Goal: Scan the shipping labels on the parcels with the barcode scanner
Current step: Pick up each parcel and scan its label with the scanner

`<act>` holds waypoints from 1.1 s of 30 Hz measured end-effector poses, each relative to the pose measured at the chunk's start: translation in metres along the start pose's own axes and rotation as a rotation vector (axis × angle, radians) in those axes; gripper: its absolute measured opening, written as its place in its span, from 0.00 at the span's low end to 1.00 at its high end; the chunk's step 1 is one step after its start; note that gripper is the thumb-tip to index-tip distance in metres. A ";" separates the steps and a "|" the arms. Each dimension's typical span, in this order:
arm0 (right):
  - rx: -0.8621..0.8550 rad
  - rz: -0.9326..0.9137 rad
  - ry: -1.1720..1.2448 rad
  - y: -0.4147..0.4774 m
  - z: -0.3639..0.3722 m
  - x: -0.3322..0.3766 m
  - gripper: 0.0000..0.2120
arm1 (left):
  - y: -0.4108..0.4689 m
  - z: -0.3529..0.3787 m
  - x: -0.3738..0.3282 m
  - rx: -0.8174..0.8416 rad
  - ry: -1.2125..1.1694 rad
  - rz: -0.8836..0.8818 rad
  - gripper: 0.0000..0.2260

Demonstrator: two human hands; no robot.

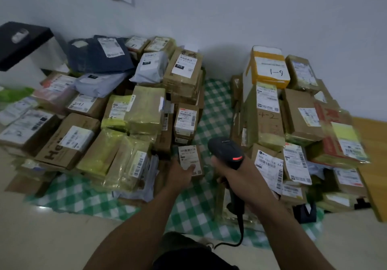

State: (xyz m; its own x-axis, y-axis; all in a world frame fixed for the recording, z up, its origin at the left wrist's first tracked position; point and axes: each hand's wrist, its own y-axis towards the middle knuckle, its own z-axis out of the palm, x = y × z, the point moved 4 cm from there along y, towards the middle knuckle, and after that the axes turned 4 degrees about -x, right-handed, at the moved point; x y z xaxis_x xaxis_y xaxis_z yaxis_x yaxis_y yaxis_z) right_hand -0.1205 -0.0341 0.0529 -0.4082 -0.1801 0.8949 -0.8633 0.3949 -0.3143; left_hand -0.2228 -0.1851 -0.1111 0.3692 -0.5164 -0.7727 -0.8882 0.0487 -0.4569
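The left hand [180,173] holds a small parcel [200,163], with the thumb lying flat on its white shipping label [187,154] and the other fingers tucked out of sight. Just beside it, the right hand [229,172] is wrapped tight round the handle of the black barcode scanner [225,147]. The scanner's head sticks up above the fist and tips toward the far edge of the cloth, and a little red light [236,158] glows on its back. A black cable [240,228] hangs from the bottom of the handle and curls toward the person's knees. The small parcel sits in the gap between two big heaps, close to the foot of the left pile [104,112]. Both heaps rest on a green and white checked cloth [215,102] spread over the pale floor [52,238]. The left pile is made of brown boxes, yellowish wrapped packs and soft grey bags, with a dark blue bag [100,54] near the far left corner of the cloth. The right pile [293,123] stands well apart from it. There a yellow and white box marked "1-9" [270,68] sits at the far edge, touching a brown box marked "4-2" [268,119] nearer the hands. A white wall [230,14] rises behind everything.
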 end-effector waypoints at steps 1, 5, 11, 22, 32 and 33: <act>-0.014 0.009 -0.004 0.006 0.004 0.000 0.09 | 0.017 0.010 0.009 0.012 -0.042 -0.031 0.31; -0.049 0.047 -0.019 0.025 0.019 0.001 0.07 | 0.112 0.080 0.096 0.059 -0.065 -0.094 0.49; -0.099 0.119 -0.006 0.040 0.036 -0.001 0.07 | 0.065 0.046 0.041 0.166 -0.157 -0.143 0.35; -0.198 0.099 -0.035 0.048 0.049 -0.002 0.13 | -0.008 -0.018 -0.002 0.202 -0.500 -0.004 0.28; -0.256 -0.066 0.093 0.035 0.051 0.055 0.16 | -0.022 -0.101 -0.084 0.204 -0.463 0.359 0.37; -0.249 -0.090 0.084 0.037 0.046 0.063 0.14 | -0.020 -0.103 -0.090 0.218 -0.458 0.372 0.38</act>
State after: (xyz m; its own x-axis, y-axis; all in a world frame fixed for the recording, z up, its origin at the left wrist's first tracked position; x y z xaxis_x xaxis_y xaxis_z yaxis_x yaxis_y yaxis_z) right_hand -0.1918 -0.0722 0.0829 -0.2986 -0.1531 0.9420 -0.7911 0.5918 -0.1546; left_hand -0.2668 -0.2278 0.0135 0.1688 -0.0147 -0.9855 -0.9213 0.3530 -0.1631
